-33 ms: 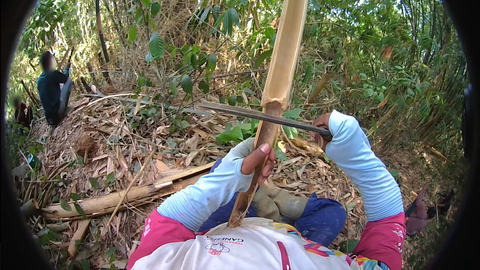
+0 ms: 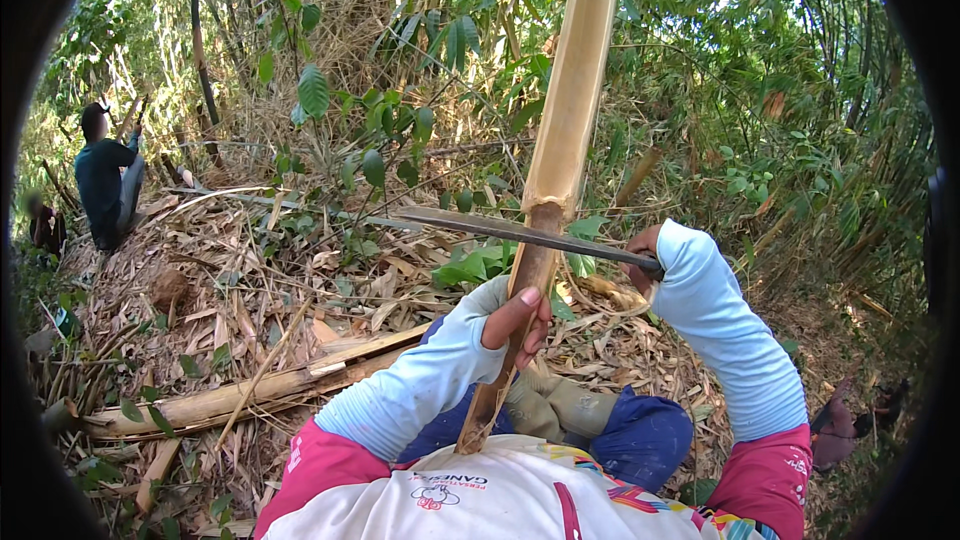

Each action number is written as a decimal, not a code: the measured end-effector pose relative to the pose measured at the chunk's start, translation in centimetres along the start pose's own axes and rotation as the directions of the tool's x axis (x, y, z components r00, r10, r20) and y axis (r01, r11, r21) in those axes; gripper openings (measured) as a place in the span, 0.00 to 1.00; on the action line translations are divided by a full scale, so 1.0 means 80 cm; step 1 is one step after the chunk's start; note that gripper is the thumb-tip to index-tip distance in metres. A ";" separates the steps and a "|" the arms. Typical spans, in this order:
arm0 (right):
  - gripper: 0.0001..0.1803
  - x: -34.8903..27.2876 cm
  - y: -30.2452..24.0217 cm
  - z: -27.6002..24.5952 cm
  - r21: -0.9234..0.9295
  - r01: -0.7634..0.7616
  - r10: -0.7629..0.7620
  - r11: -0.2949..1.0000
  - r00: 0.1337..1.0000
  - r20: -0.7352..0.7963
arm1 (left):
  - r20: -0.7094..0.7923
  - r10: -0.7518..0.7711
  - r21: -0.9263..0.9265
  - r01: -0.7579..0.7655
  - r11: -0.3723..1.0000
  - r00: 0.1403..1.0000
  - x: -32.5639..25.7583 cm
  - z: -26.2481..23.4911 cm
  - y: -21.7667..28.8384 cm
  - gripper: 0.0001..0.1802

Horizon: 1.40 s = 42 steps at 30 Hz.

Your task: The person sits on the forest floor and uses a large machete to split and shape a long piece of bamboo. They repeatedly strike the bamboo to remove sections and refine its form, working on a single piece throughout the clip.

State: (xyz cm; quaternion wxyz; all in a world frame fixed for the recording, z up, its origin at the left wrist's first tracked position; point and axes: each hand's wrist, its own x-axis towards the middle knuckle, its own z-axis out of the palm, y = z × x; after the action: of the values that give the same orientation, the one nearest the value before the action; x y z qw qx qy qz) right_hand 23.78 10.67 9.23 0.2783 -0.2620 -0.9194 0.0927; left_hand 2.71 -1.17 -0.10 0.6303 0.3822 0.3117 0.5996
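A split length of bamboo [image 2: 572, 105] stands tilted in front of me, its hollow inner side facing me. Its lower end rests near my lap. My left hand [image 2: 520, 325] is closed around the narrower lower part, below the node. In my right hand [image 2: 645, 260] is the handle end of a machete [image 2: 480, 226], a long dark blade pointing left. The blade crosses in front of the bamboo just below the node; whether it touches the wood I cannot tell. Most of the machete's handle is hidden by my fingers and sleeve.
Split bamboo poles [image 2: 250, 390] lie on the left among dry leaves [image 2: 260, 280]. My boots [image 2: 560, 410] and bent legs are close below my hands. Another person [image 2: 105, 180] sits at the far left. Leafy plants [image 2: 390, 125] and bamboo thicket stand ahead.
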 end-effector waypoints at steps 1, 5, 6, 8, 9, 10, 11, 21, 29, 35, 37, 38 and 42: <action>0.07 0.001 0.000 -0.001 -0.046 -0.006 0.006 0.999 1.000 0.003 | 0.000 -0.002 -0.007 0.002 1.000 1.000 0.000 0.000 0.000 0.17; 0.11 0.003 -0.015 -0.014 -0.034 -0.142 0.145 0.989 0.986 0.084 | 0.012 0.021 -0.002 -0.021 1.000 1.000 -0.003 0.000 0.002 0.16; 0.09 0.002 -0.013 -0.013 -0.047 -0.137 0.139 0.989 0.989 0.046 | 0.014 0.016 -0.008 -0.016 1.000 1.000 -0.003 0.000 0.003 0.16; 0.07 -0.002 -0.006 -0.010 -0.073 -0.129 0.127 0.989 0.991 -0.031 | 0.022 0.007 -0.022 -0.007 1.000 1.000 -0.003 0.001 0.003 0.16; 0.07 -0.003 -0.003 -0.011 -0.082 -0.116 0.115 0.990 0.993 -0.024 | 0.028 0.003 -0.029 -0.002 1.000 1.000 -0.002 0.001 0.003 0.16; 0.07 -0.004 0.001 -0.012 -0.091 -0.103 0.102 0.991 0.995 -0.016 | 0.034 -0.001 -0.035 0.003 0.999 0.999 -0.002 0.001 0.003 0.17; 0.07 -0.005 0.003 -0.013 -0.100 -0.091 0.090 0.991 0.996 -0.009 | 0.045 0.001 -0.032 0.000 0.999 0.999 -0.002 0.001 0.002 0.17; 0.09 0.001 -0.009 -0.023 -0.172 -0.125 0.143 0.977 0.985 0.098 | 0.129 0.028 0.067 -0.037 0.997 0.991 -0.001 0.007 -0.006 0.18; 0.09 0.023 -0.037 -0.029 -0.445 -0.041 0.123 0.895 0.980 0.156 | -0.050 0.019 0.207 -0.009 0.978 0.999 0.001 0.017 -0.007 0.16; 0.10 0.025 -0.043 -0.015 -0.024 -0.192 0.193 0.981 0.969 0.152 | -0.112 0.021 0.198 0.002 0.980 0.994 0.008 0.021 -0.007 0.17; 0.10 0.013 -0.041 -0.009 0.213 -0.253 0.247 0.944 0.968 0.051 | -0.106 0.054 0.152 -0.038 0.988 0.993 0.009 0.016 -0.012 0.16; 0.10 0.010 -0.039 -0.005 0.330 -0.268 0.282 0.905 0.959 0.006 | -0.122 0.051 0.144 -0.033 0.989 0.991 0.009 0.014 -0.010 0.16; 0.15 0.011 -0.029 0.028 0.704 -0.130 0.287 0.698 0.952 -0.109 | -0.153 0.050 0.121 -0.032 0.992 0.987 0.006 0.012 -0.013 0.13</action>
State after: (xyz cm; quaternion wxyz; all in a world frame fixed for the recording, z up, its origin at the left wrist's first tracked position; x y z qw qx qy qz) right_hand 20.90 9.11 8.48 0.4387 -0.2509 -0.7479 0.4304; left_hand 4.11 -0.75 -0.49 0.5679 0.3772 0.3866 0.6211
